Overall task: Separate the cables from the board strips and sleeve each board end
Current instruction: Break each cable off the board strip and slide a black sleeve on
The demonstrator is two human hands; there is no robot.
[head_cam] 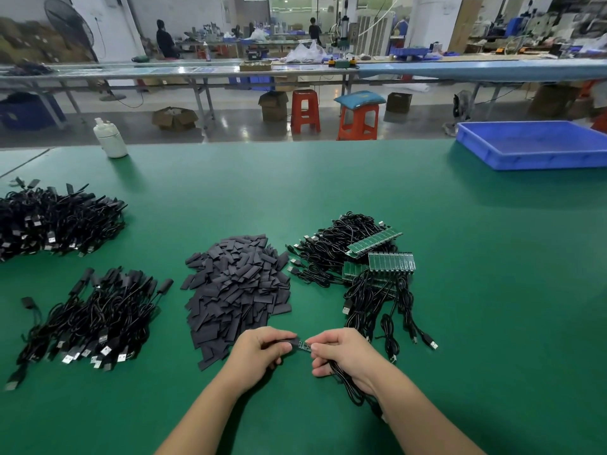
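Note:
My left hand (259,351) pinches a black sleeve (289,343) whose open end meets a small green board end (303,345). My right hand (338,351) pinches that board, and its black cable (348,385) hangs down under the palm. A heap of dark flat sleeves (236,290) lies just beyond my left hand. Green board strips (391,261) with cables still attached lie on a cable pile (345,247) to the right of the heap.
Two piles of sleeved black cables sit on the left, one near (95,313) and one far (56,221). A blue tray (538,144) stands at the far right edge of the green table (492,290). A white bottle (110,139) stands at the back left.

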